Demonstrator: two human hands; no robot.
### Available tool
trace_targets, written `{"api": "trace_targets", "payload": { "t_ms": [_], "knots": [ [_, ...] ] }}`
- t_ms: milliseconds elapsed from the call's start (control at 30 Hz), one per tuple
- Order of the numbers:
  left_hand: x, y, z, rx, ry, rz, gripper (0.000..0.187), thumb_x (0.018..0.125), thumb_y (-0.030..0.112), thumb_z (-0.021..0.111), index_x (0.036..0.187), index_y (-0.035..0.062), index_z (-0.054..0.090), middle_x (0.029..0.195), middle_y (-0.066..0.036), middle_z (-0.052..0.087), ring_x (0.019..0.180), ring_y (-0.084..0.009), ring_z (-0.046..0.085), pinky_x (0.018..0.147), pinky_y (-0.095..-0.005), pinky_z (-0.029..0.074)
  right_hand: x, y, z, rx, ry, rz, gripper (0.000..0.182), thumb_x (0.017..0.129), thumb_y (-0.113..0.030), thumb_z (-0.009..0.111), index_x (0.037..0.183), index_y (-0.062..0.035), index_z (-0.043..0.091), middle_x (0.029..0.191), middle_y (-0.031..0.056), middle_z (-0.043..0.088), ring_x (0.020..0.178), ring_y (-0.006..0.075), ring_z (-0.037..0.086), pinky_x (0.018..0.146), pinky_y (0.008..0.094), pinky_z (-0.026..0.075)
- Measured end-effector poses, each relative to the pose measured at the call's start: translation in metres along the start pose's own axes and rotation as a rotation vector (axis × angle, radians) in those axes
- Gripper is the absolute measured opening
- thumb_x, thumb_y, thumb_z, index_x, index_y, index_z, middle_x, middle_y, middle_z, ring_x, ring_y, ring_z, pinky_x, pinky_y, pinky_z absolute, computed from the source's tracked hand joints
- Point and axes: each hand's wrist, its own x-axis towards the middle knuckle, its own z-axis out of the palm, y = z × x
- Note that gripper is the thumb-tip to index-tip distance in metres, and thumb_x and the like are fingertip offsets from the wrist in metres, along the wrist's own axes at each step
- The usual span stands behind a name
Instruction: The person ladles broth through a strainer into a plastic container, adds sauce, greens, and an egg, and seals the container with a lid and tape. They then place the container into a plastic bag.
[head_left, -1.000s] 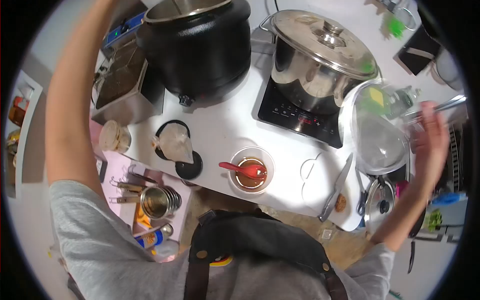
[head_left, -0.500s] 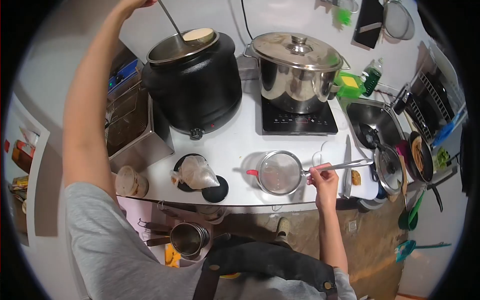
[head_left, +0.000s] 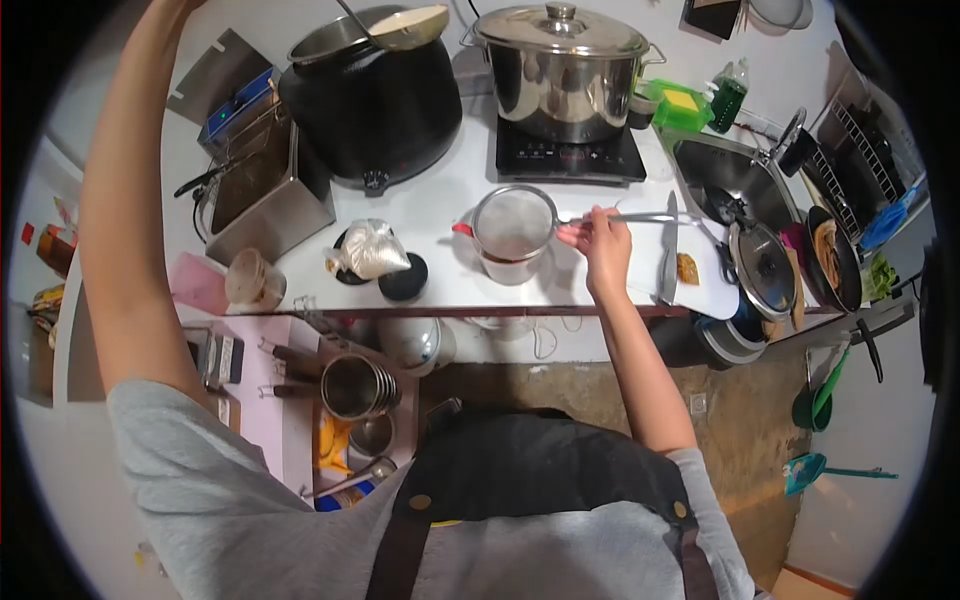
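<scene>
At the top left edge my left hand (head_left: 180, 3) is mostly cut off; the raised ladle (head_left: 410, 27), its handle running out of view, shows it still gripped. Pale liquid fills the ladle, which is over the right rim of the black soup pot (head_left: 370, 110). My right hand (head_left: 604, 250) is closed around the handle of a round mesh strainer (head_left: 515, 222). The strainer lies level over a clear cup (head_left: 513, 270) near the counter's front edge. A red piece sticks out at the strainer's left side.
Behind stands a lidded steel pot (head_left: 565, 85) on an induction cooker (head_left: 570, 155). A knotted bag (head_left: 375, 250), a tub (head_left: 254, 280) and a fryer (head_left: 270, 200) are at left. A knife (head_left: 669, 250), cutting board (head_left: 708, 290) and sink (head_left: 735, 165) are at right.
The view has tilted down and shifted. The ladle has risen out of the black pot toward its right rim. A cup now shows under the strainer. My left hand has mostly left the frame.
</scene>
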Motion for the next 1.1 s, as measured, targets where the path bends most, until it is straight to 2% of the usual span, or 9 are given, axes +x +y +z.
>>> {"api": "trace_targets", "payload": {
  "t_ms": [133, 233, 300, 333, 367, 433, 467, 600, 1100],
  "knots": [
    [-0.054, 0.007, 0.030, -0.004, -0.012, -0.099, 0.027, 0.095, 0.024, 0.044, 0.077, 0.0059, 0.052, 0.065, -0.003, 0.056, 0.055, -0.0096, 0.053, 0.052, -0.0225, 0.045, 0.004, 0.007, -0.002, -0.016, 0.003, 0.078, 0.021, 0.095, -0.014, 0.041, 0.084, 0.0041, 0.042, 0.077, 0.0198, 0.056, 0.063, 0.0246, 0.063, 0.057, 0.0339, 0.058],
    [-0.087, -0.008, 0.061, -0.182, -0.020, -0.156, 0.028, 0.095, 0.024, 0.043, 0.078, 0.0049, 0.053, 0.062, -0.004, 0.058, 0.050, -0.0107, 0.053, 0.049, -0.0226, 0.046, 0.001, 0.013, -0.005, -0.001, -0.018, 0.016, 0.020, 0.095, -0.013, 0.040, 0.084, 0.0035, 0.041, 0.076, 0.0196, 0.058, 0.060, 0.0230, 0.063, 0.056, 0.0323, 0.058],
    [-0.117, -0.005, 0.083, -0.104, -0.034, -0.159, 0.026, 0.095, 0.021, 0.043, 0.078, 0.0041, 0.053, 0.060, -0.005, 0.059, 0.050, -0.0119, 0.055, 0.050, -0.0237, 0.047, -0.002, 0.013, -0.005, 0.015, -0.013, 0.016, 0.020, 0.095, -0.013, 0.040, 0.084, 0.0033, 0.041, 0.076, 0.0192, 0.058, 0.060, 0.0225, 0.063, 0.055, 0.0316, 0.057],
    [-0.120, -0.022, 0.090, -0.159, -0.067, -0.153, 0.027, 0.093, 0.018, 0.042, 0.078, 0.0000, 0.055, 0.061, -0.009, 0.060, 0.052, -0.0149, 0.058, 0.051, -0.0255, 0.050, -0.003, 0.012, -0.004, 0.023, -0.008, 0.014, 0.020, 0.096, -0.013, 0.040, 0.084, 0.0032, 0.042, 0.076, 0.0191, 0.059, 0.060, 0.0222, 0.063, 0.055, 0.0313, 0.057],
    [-0.140, -0.016, 0.101, -0.099, -0.101, -0.149, 0.028, 0.092, 0.029, 0.046, 0.091, 0.0021, 0.054, 0.073, -0.004, 0.059, 0.065, -0.0095, 0.058, 0.065, -0.0238, 0.050, -0.004, 0.011, -0.004, 0.016, -0.012, 0.004, 0.020, 0.096, -0.013, 0.040, 0.083, 0.0031, 0.042, 0.075, 0.0188, 0.059, 0.060, 0.0221, 0.063, 0.055, 0.0311, 0.057],
    [-0.161, -0.022, 0.119, -0.134, -0.092, -0.170, 0.031, 0.094, 0.034, 0.047, 0.090, 0.0043, 0.053, 0.076, -0.004, 0.059, 0.065, -0.0088, 0.056, 0.067, -0.0230, 0.049, -0.004, 0.008, -0.003, 0.005, -0.020, -0.017, 0.021, 0.096, -0.013, 0.040, 0.083, 0.0029, 0.042, 0.075, 0.0183, 0.059, 0.059, 0.0219, 0.063, 0.054, 0.0305, 0.057],
    [-0.169, -0.025, 0.128, -0.133, -0.042, -0.186, 0.031, 0.094, 0.030, 0.046, 0.088, 0.0003, 0.054, 0.073, -0.007, 0.060, 0.065, -0.0110, 0.059, 0.064, -0.0246, 0.051, -0.003, 0.007, -0.002, -0.012, -0.019, -0.033, 0.022, 0.096, -0.013, 0.040, 0.083, 0.0037, 0.043, 0.074, 0.0176, 0.059, 0.058, 0.0217, 0.063, 0.052, 0.0300, 0.057],
    [-0.198, -0.036, 0.149, -0.152, -0.019, -0.129, 0.031, 0.095, 0.026, 0.047, 0.094, -0.0036, 0.056, 0.071, -0.009, 0.061, 0.063, -0.0119, 0.060, 0.062, -0.0256, 0.051, 0.001, 0.003, 0.000, -0.045, -0.013, -0.052, 0.022, 0.096, -0.013, 0.040, 0.084, 0.0052, 0.045, 0.073, 0.0176, 0.059, 0.057, 0.0220, 0.063, 0.051, 0.0303, 0.057],
    [-0.242, -0.025, 0.165, 0.044, 0.056, 0.046, 0.024, 0.094, 0.021, 0.050, 0.092, -0.0015, 0.058, 0.071, -0.008, 0.063, 0.065, -0.0128, 0.064, 0.062, -0.0249, 0.051, 0.008, 0.008, 0.009, 0.010, -0.028, -0.045, 0.022, 0.094, -0.012, 0.040, 0.085, 0.0083, 0.045, 0.072, 0.0221, 0.059, 0.057, 0.0275, 0.064, 0.050, 0.0337, 0.057]
  ]
}}
